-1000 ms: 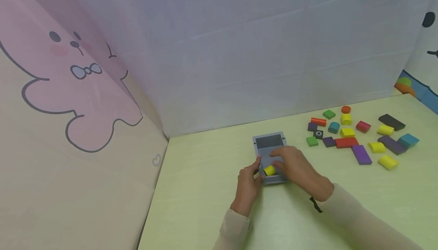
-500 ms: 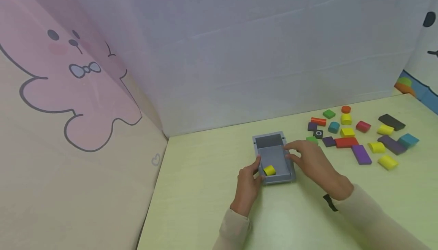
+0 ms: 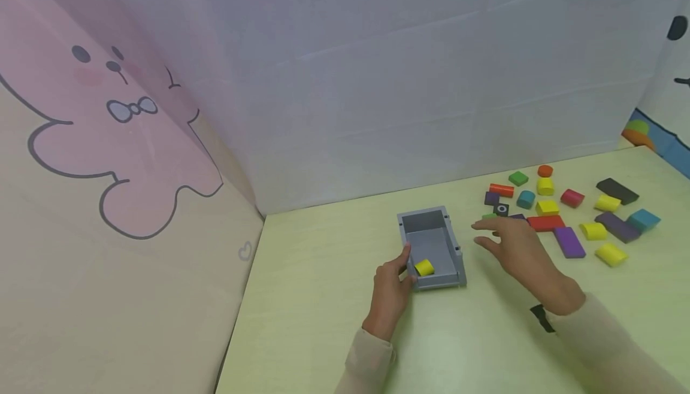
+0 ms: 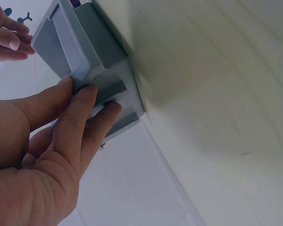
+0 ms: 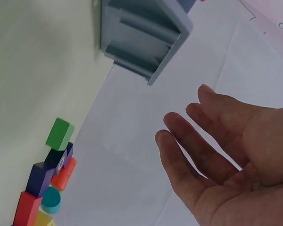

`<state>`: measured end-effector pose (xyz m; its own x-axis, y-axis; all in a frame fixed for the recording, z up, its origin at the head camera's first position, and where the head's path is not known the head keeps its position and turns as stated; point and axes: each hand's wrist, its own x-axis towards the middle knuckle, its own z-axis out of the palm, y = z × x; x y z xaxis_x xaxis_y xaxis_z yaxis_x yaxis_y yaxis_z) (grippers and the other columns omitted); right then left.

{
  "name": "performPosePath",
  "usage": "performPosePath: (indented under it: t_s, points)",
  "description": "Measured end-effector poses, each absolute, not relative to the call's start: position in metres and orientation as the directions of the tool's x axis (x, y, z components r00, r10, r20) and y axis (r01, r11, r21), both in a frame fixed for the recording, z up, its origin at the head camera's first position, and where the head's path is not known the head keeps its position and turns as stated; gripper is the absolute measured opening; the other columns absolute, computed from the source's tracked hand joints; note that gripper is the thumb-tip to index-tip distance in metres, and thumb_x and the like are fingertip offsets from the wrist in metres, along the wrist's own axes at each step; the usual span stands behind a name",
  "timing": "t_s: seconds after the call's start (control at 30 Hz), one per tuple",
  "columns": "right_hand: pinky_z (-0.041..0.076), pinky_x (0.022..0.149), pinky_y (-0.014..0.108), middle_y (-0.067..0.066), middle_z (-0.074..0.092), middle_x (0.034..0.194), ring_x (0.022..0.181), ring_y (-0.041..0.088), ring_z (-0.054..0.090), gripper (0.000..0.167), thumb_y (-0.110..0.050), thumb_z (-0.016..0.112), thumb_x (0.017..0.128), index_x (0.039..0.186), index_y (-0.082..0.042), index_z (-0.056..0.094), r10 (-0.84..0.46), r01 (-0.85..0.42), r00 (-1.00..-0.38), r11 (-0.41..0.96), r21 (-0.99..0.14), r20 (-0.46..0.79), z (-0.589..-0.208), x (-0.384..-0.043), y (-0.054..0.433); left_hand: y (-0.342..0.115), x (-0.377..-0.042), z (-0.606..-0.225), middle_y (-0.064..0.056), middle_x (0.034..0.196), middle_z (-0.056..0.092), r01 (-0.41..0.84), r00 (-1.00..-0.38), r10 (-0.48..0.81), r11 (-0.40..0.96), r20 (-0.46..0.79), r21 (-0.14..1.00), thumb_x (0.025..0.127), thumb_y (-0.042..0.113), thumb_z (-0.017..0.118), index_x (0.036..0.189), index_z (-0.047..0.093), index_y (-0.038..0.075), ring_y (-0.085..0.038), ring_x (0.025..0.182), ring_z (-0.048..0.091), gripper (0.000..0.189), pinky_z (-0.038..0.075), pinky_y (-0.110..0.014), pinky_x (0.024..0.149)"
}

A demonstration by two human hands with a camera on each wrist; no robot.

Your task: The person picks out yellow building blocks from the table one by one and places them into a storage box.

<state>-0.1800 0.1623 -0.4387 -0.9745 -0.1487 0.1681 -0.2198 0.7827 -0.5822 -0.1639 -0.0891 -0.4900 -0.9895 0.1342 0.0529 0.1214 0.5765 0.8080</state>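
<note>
A grey rectangular box (image 3: 430,243) stands on the pale table in the head view. In its near left corner lies a yellow block (image 3: 424,267) with a curved side. My left hand (image 3: 389,298) holds the box by its left wall. In the left wrist view, the thumb and fingers (image 4: 75,113) pinch the box's rim and ribbed outer wall (image 4: 115,89). Off the box's right side, my right hand (image 3: 521,251) hovers over the table, holding nothing. The right wrist view shows its fingers (image 5: 172,160) apart and loosely bent, short of the box (image 5: 146,33).
Several coloured blocks lie spread at the right, among them a red block (image 3: 545,223), a purple block (image 3: 569,242), a blue block (image 3: 644,221) and a black block (image 3: 617,191). A white curtain (image 3: 366,94) hangs along the table's back edge.
My right hand has drawn out of the box and moved right, past its right wall towards the blocks. The left hand, box and yellow block have stayed in place.
</note>
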Motion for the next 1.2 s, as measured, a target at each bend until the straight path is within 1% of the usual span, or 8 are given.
performPosePath:
  t_s: [0.27,0.47,0.6,0.83,1.07,1.1,1.13,1.2]
  points:
    - [0.059,0.086,0.061,0.031,0.072,0.122,0.105,0.051,0.068,0.036,-0.004,0.082,0.091,0.125,0.005,0.073,-0.123,-0.190,-0.980,0.789,-0.585,0.154,-0.445,-0.181,0.183,-0.088,-0.164,-0.489,-0.018,0.137,0.067,0.113,-0.990,0.133,0.571,0.044,0.813,0.092,-0.008,0.074,0.154,0.053,0.007,-0.031,0.130,0.064,0.067,0.053,-0.047,0.107]
    - [0.058,0.086,0.064,0.034,0.070,0.123,0.105,0.054,0.067,0.036,-0.003,0.080,0.092,0.126,0.006,0.072,-0.113,-0.176,-0.983,0.786,-0.593,0.142,-0.448,-0.181,0.195,-0.088,-0.164,-0.488,-0.019,0.137,0.067,0.111,-0.990,0.131,0.566,0.044,0.817,0.092,-0.008,0.073,0.154,0.053,0.006,-0.032,0.130,0.065,0.066,0.054,-0.047,0.106]
    - [0.059,0.084,0.064,0.034,0.070,0.122,0.103,0.055,0.067,0.035,-0.002,0.080,0.091,0.124,0.008,0.072,-0.108,-0.181,-0.982,0.789,-0.588,0.158,-0.450,-0.181,0.203,-0.088,-0.164,-0.488,-0.019,0.138,0.067,0.109,-0.991,0.130,0.570,0.042,0.814,0.092,-0.008,0.073,0.154,0.053,0.007,-0.032,0.130,0.065,0.066,0.054,-0.047,0.106]
    - [0.059,0.080,0.062,0.033,0.072,0.115,0.093,0.051,0.068,0.034,-0.002,0.083,0.088,0.120,0.008,0.074,-0.082,-0.180,-0.977,0.818,-0.547,0.197,-0.453,-0.179,0.215,-0.088,-0.164,-0.488,-0.018,0.138,0.066,0.114,-0.990,0.137,0.571,0.042,0.813,0.093,-0.008,0.073,0.154,0.052,0.007,-0.032,0.129,0.065,0.067,0.054,-0.046,0.106]
    - [0.057,0.081,0.065,0.036,0.070,0.117,0.097,0.056,0.067,0.034,0.000,0.082,0.088,0.120,0.010,0.072,-0.040,-0.130,-0.984,0.824,-0.551,0.172,-0.457,-0.176,0.230,-0.089,-0.165,-0.488,-0.019,0.140,0.066,0.115,-0.989,0.140,0.564,0.042,0.818,0.092,-0.008,0.074,0.154,0.052,0.007,-0.032,0.129,0.065,0.067,0.054,-0.046,0.106]
    - [0.058,0.080,0.064,0.036,0.071,0.115,0.095,0.055,0.067,0.034,-0.001,0.082,0.088,0.119,0.011,0.072,-0.035,-0.126,-0.984,0.828,-0.547,0.173,-0.458,-0.175,0.233,-0.089,-0.164,-0.488,-0.019,0.139,0.066,0.119,-0.989,0.141,0.566,0.046,0.816,0.092,-0.008,0.074,0.154,0.052,0.006,-0.033,0.128,0.066,0.067,0.054,-0.047,0.106]
    - [0.059,0.076,0.060,0.035,0.071,0.112,0.090,0.053,0.068,0.035,-0.001,0.082,0.088,0.119,0.011,0.072,-0.031,-0.122,-0.984,0.832,-0.541,0.174,-0.458,-0.174,0.235,-0.089,-0.164,-0.488,-0.019,0.139,0.066,0.116,-0.989,0.141,0.564,0.043,0.818,0.092,-0.008,0.074,0.154,0.053,0.006,-0.033,0.128,0.066,0.067,0.054,-0.047,0.106]
    - [0.058,0.066,0.049,0.031,0.073,0.096,0.076,0.045,0.065,0.035,-0.002,0.083,0.087,0.118,0.012,0.072,-0.024,-0.111,-0.985,0.841,-0.530,0.169,-0.460,-0.173,0.240,-0.089,-0.164,-0.488,-0.020,0.139,0.066,0.119,-0.989,0.143,0.563,0.046,0.818,0.092,-0.008,0.074,0.154,0.053,0.006,-0.034,0.128,0.066,0.067,0.054,-0.047,0.105]
